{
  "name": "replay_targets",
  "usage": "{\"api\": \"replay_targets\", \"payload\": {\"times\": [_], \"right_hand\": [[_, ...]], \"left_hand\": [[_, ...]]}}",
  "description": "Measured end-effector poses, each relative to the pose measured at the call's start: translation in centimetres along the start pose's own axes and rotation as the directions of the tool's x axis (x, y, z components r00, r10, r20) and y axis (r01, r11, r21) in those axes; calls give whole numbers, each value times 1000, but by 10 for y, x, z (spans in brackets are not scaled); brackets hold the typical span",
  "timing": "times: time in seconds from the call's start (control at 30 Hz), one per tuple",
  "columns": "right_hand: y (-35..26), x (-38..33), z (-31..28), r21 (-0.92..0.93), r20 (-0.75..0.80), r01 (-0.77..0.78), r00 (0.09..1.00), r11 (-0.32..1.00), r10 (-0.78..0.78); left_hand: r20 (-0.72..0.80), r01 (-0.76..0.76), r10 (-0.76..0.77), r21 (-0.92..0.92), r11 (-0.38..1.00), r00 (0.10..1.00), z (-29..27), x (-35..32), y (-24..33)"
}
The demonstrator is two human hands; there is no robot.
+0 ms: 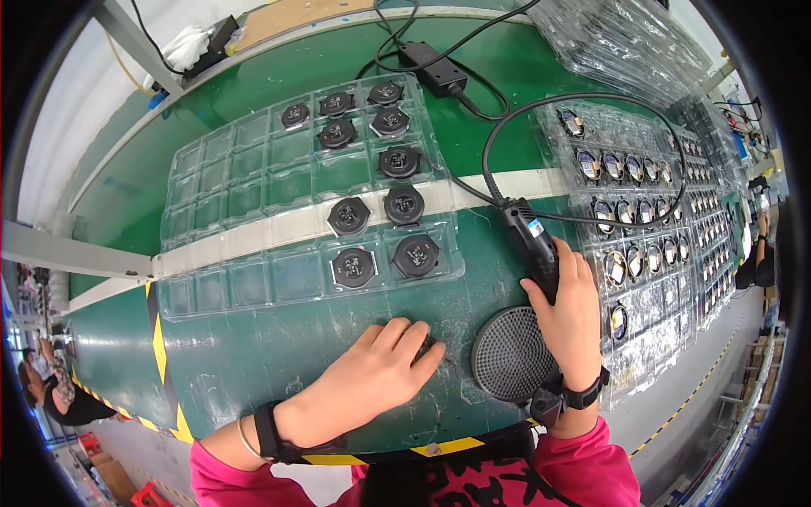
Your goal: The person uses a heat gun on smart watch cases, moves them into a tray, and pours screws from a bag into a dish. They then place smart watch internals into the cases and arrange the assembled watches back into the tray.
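Observation:
My right hand (572, 317) is wrapped round a black corded hand tool (530, 245) with a blue-and-white label. Its lower end is hidden by my fingers. Just left of my right wrist lies a round black disc with a dotted surface (509, 355). My left hand (372, 372) is low over the table, fingers curled over a small black piece (429, 346), of which only an edge shows between thumb and forefinger. Beyond it, a clear compartmented tray (253, 228) holds several black round-bodied parts (354, 267), mostly in its right columns.
At the right, more clear trays (655, 296) carry rows of round parts with shiny faces. Stacked clear trays (608, 42) stand behind them. A black power box (435, 68) and looping cable (490, 144) lie at the back. Yellow-and-black tape (448, 446) marks the near table edge.

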State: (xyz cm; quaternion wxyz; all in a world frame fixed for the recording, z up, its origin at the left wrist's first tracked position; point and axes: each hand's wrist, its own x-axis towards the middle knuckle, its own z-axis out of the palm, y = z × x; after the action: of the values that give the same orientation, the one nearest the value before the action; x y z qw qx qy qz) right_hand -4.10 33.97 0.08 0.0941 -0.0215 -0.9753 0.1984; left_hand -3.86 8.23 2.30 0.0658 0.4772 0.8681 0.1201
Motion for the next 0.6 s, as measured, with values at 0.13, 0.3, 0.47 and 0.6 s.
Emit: {"api": "replay_targets", "payload": {"times": [0.13, 0.3, 0.47, 0.6], "right_hand": [[1, 1, 0, -4, 18, 3, 1000, 1000, -3], [0, 0, -4, -8, 30, -1, 1000, 1000, 2], [-1, 0, -4, -1, 29, 2, 1000, 1000, -2], [0, -2, -5, -14, 36, -26, 999, 1000, 26]], "left_hand": [[-105, 106, -132, -226, 968, 986, -20, 3, -32], [-433, 204, -240, -129, 971, 869, -41, 32, -116], [-466, 253, -366, -290, 923, 806, -28, 37, -149], [-534, 335, -419, -253, 908, 734, -26, 31, -174]]}}
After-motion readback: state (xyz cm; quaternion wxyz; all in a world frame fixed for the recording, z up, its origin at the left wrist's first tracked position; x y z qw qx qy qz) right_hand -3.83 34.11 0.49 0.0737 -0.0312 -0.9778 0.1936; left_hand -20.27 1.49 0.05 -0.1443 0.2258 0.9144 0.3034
